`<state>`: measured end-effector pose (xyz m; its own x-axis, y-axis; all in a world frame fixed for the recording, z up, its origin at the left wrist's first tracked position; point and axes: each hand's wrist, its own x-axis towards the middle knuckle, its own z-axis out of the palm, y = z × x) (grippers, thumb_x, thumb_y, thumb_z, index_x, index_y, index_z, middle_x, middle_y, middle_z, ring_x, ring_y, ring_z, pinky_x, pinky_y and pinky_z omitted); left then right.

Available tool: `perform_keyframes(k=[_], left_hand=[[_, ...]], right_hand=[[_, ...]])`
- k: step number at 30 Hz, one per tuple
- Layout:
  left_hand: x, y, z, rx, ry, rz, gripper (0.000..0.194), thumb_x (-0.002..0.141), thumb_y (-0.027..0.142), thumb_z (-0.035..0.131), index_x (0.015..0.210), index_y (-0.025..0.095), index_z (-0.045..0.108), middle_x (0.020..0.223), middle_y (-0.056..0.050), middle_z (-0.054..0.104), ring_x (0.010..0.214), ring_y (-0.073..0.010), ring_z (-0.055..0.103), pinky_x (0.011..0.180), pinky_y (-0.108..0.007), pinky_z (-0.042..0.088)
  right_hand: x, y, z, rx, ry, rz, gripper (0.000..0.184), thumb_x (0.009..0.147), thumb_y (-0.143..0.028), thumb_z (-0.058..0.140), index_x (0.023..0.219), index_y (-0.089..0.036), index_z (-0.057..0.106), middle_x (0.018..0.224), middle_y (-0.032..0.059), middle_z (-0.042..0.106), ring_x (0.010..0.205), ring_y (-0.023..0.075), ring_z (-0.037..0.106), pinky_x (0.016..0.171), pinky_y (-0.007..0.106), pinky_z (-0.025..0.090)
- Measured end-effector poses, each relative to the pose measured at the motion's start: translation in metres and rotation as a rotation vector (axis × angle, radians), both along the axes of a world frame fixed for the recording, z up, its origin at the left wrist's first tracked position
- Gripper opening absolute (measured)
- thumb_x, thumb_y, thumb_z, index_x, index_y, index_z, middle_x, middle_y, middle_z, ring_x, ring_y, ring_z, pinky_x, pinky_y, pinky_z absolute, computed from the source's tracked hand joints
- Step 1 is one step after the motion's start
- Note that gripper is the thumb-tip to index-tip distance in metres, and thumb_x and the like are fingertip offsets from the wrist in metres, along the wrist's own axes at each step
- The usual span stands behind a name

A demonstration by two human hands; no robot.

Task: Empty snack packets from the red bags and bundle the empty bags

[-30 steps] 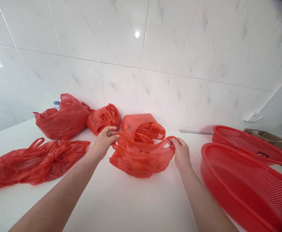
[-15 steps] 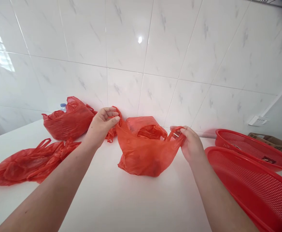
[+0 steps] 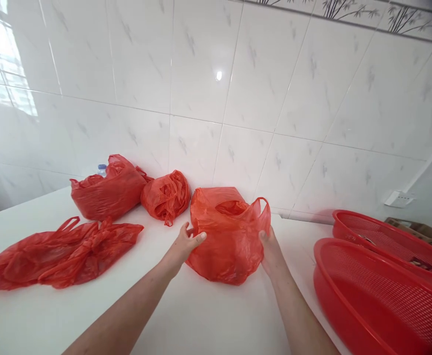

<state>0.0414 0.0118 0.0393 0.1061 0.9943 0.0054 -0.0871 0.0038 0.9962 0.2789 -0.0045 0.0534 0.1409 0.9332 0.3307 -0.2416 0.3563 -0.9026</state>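
A red plastic carrier bag [image 3: 227, 251], bulging and upright, sits on the white table in front of me. One of its handle loops stands up at the upper right. My left hand [image 3: 184, 246] is at the bag's left side, thumb and fingers apart, its fingertips close against the plastic. On the opposite side, my right hand [image 3: 271, 251] has its thumb over the bag's edge and its other fingers hidden behind it. Right behind this bag stands another red bag [image 3: 216, 195], its lower part covered from view.
A knotted red bag [image 3: 167, 195] and a larger full one [image 3: 108, 190] stand along the tiled wall, a blue-capped bottle [image 3: 102, 170] behind. A flattened red bag [image 3: 71, 256] lies left. Two red mesh baskets [image 3: 371, 286] and a cardboard box [image 3: 423, 234] are at right.
Both hands have let go of the bag's handles and moved down to its sides. The bag has gone from stretched wide to rounded. My view has tilted up slightly.
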Motion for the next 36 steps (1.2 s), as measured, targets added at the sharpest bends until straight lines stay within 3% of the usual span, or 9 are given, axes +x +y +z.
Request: perform_keyframes(k=[3,6,10,13,16,20,26,32,36], left_hand=[[0.016,-0.004,0.009,0.001,-0.160,-0.220,0.069,0.068,0.047,0.071,0.126,0.018,0.046,0.125,-0.017,0.057,0.109,-0.0295,0.059,0.090,-0.040,0.047],[0.020,-0.010,0.016,0.028,-0.191,-0.362,0.043,0.070,0.038,0.071,0.106,0.017,0.061,0.109,-0.012,0.067,0.101,-0.0288,0.063,0.090,-0.041,0.047],[0.013,-0.015,0.019,0.087,-0.255,-0.195,0.030,0.074,0.035,0.068,0.098,0.018,0.063,0.106,-0.008,0.068,0.101,-0.0281,0.062,0.085,-0.040,0.049],[0.009,-0.014,0.018,0.115,-0.381,-0.080,0.032,0.075,0.035,0.066,0.103,0.020,0.061,0.111,-0.007,0.066,0.103,-0.0274,0.061,0.085,-0.039,0.050],[0.011,-0.009,0.007,0.011,-0.465,-0.063,0.027,0.075,0.033,0.063,0.097,0.019,0.062,0.105,-0.008,0.068,0.099,-0.0273,0.063,0.083,-0.040,0.051],[0.023,-0.004,-0.020,-0.162,-0.542,-0.102,0.015,0.073,0.028,0.060,0.084,0.018,0.060,0.089,-0.008,0.071,0.089,-0.0265,0.067,0.079,-0.039,0.053],[0.029,-0.002,-0.046,-0.259,-0.672,-0.128,0.014,0.067,0.015,0.065,0.078,0.015,0.058,0.078,-0.005,0.069,0.080,-0.0229,0.068,0.078,-0.034,0.052],[0.030,-0.006,-0.048,-0.210,-0.703,-0.291,0.019,0.070,0.013,0.064,0.088,0.015,0.060,0.074,-0.005,0.069,0.074,-0.0218,0.068,0.073,-0.033,0.053],[0.035,-0.010,-0.043,-0.197,-0.639,-0.398,0.018,0.076,0.022,0.060,0.091,0.012,0.061,0.073,-0.008,0.070,0.071,-0.0227,0.068,0.068,-0.033,0.053]], right_hand=[[-0.018,-0.007,0.014,-0.142,0.051,0.267,0.051,0.069,-0.048,0.070,0.114,-0.024,0.058,0.112,0.0091,0.065,0.099,0.0270,0.062,0.081,0.042,0.051],[-0.020,-0.013,0.021,-0.240,0.093,0.312,0.035,0.068,-0.036,0.074,0.098,-0.020,0.065,0.099,0.0081,0.069,0.091,0.0262,0.065,0.083,0.042,0.051],[-0.008,-0.014,0.026,-0.103,0.206,0.161,0.029,0.071,-0.035,0.072,0.098,-0.024,0.066,0.109,0.0040,0.067,0.103,0.0240,0.060,0.091,0.040,0.047],[-0.005,-0.009,0.024,-0.054,0.282,0.199,0.025,0.078,-0.041,0.064,0.098,-0.026,0.065,0.111,0.0026,0.065,0.109,0.0228,0.056,0.094,0.040,0.045],[-0.014,-0.002,0.013,-0.075,0.344,0.280,0.015,0.078,-0.041,0.062,0.077,-0.026,0.060,0.070,-0.0016,0.061,0.081,0.0181,0.061,0.084,0.038,0.050],[-0.035,0.005,-0.008,-0.174,0.366,0.363,0.022,0.078,-0.036,0.062,0.067,-0.023,0.049,0.050,-0.0084,0.029,0.045,0.0078,0.035,0.057,0.024,0.046],[-0.052,0.008,-0.034,-0.321,0.240,0.411,0.053,0.084,-0.065,0.035,0.077,-0.018,0.059,0.046,-0.0071,0.030,0.039,0.0063,0.020,0.038,0.020,0.024],[-0.057,0.001,-0.039,-0.383,0.031,0.398,0.048,0.080,-0.050,0.055,0.119,-0.021,0.054,0.048,-0.0083,0.038,0.040,0.0051,0.023,0.039,0.018,0.021],[-0.059,-0.004,-0.037,-0.321,-0.092,0.470,0.058,0.075,-0.047,0.063,0.127,-0.023,0.047,0.056,-0.0077,0.043,0.042,0.0041,0.025,0.039,0.018,0.016]])
